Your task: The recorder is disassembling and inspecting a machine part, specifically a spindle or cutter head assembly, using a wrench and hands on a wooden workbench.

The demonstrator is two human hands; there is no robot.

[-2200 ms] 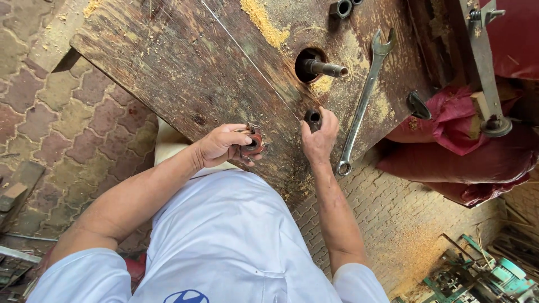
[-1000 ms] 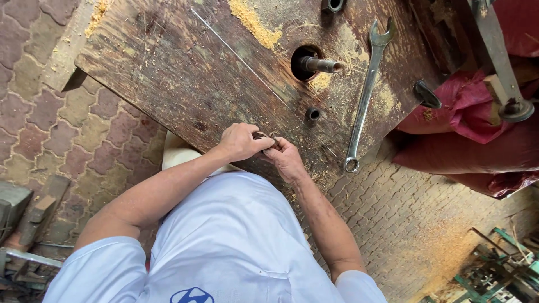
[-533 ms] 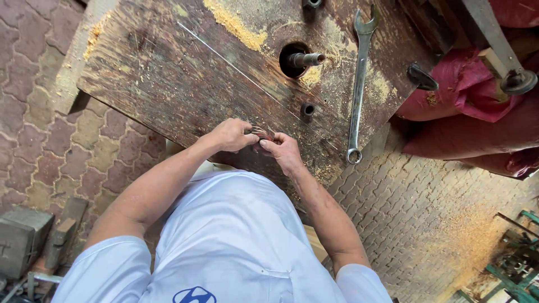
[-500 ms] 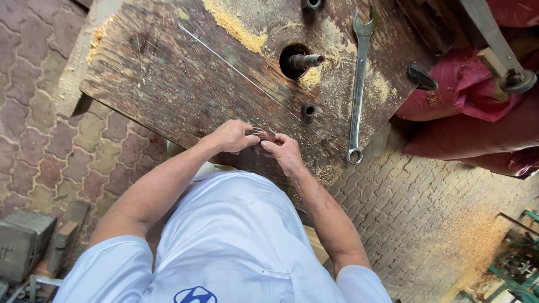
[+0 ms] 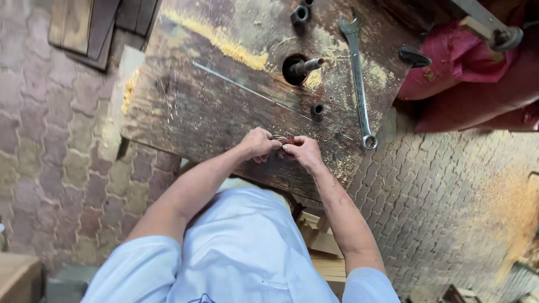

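Rust-brown small metal part (image 5: 282, 138) now pinched in both my grips: right hand (image 5: 303, 152) has joined left hand (image 5: 258, 143) at the scarred wooden worktop (image 5: 213, 95) edge.

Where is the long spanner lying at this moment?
In the head view, the long spanner lies flat on the right part of the wooden table, right of the round hole with the metal shaft, beyond the right hand.

No packages, labels, signs or screens in view.

The person wears a pale blue short-sleeved shirt (image 5: 241, 247), forearms bare below the sleeves.
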